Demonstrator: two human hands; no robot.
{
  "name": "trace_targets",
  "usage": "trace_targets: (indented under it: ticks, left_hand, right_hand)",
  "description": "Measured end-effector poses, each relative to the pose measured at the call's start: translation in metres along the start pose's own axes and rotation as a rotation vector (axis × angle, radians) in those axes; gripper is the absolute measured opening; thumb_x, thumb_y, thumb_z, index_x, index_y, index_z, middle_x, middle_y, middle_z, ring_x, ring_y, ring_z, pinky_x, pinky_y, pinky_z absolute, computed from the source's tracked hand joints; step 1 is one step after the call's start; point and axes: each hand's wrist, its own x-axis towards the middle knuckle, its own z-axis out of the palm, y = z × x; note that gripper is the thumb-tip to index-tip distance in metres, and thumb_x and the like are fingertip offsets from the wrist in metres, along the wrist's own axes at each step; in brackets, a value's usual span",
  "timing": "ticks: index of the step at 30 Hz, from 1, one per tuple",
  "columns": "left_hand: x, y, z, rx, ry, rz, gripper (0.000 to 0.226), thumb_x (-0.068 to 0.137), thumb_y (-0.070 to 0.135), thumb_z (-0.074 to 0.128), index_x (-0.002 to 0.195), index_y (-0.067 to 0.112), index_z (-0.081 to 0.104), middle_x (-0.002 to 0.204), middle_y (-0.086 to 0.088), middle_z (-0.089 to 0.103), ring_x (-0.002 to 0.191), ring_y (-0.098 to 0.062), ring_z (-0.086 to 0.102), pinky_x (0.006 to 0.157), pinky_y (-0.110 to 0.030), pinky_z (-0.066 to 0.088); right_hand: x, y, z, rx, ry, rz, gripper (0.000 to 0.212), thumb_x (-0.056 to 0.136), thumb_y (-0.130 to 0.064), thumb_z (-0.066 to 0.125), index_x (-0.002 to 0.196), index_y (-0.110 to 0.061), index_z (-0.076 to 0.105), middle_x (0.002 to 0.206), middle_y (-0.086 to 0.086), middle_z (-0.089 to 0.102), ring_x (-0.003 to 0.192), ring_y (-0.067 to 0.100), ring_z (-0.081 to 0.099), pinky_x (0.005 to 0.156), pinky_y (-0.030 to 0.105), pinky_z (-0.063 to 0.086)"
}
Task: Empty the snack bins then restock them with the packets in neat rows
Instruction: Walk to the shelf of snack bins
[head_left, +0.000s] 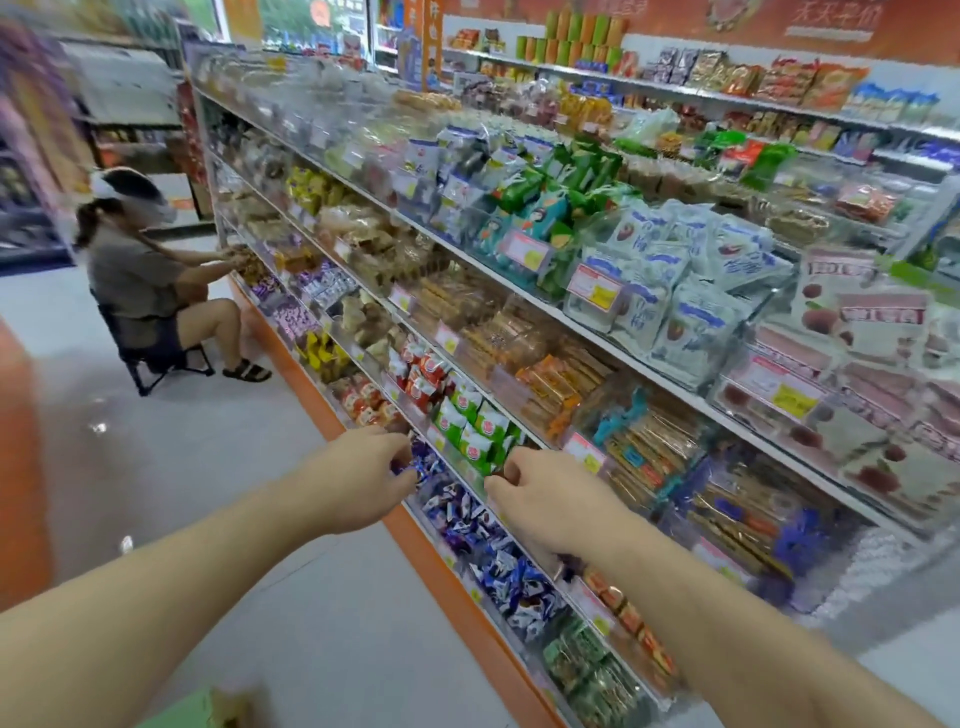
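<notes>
At the lowest shelf bin, blue packets (467, 519) are being gathered.
Left hand (371, 475) pinches one packet; right hand (540, 499) is curled, its grasp unclear; loose packets could be spilled.

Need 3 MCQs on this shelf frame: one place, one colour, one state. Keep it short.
1. Where is the left hand?
A. at the blue packets in the lowest bin row
B. on the top shelf
C. on the floor

2. What colour are the packets just above the right hand?
A. purple
B. green and white
C. black

3. What is the seated person down the aisle doing?
A. standing with arms down
B. walking away
C. reaching into the shelf

Key:
1 A: its fingers pinch a blue packet at the bin's front edge.
2 B: green wrappers with white panels sit in the bin right above the knuckles.
3 C: both their arms stretch to the bins from a low stool.
</notes>
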Motion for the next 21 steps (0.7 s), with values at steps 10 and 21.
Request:
trace_targets:
  ticks: [10,21]
  left_hand:
    - [0.162,-0.089,-0.007,0.009,-0.081,0.124,0.018,0.104,0.05,0.045,0.101,0.033,0.05,0.098,0.008,0.054,0.092,-0.018,0.055,0.082,-0.037,0.052]
    - [0.302,-0.122,0.037,0.019,-0.276,0.275,0.037,0.095,0.054,0.048,0.123,0.034,0.062,0.116,0.007,0.062,0.107,-0.019,0.06,0.089,-0.04,0.055]
  right_hand:
    - [0.157,-0.02,0.0,0.01,-0.024,0.084,0.044,0.106,-0.057,0.043,0.097,-0.016,0.058,0.088,0.007,0.069,0.079,0.027,0.067,0.063,0.038,0.05]
    - [0.263,0.009,0.053,0.207,-0.061,0.337,0.035,0.105,-0.053,0.046,0.102,-0.019,0.055,0.098,0.005,0.06,0.081,0.025,0.058,0.056,0.033,0.037]
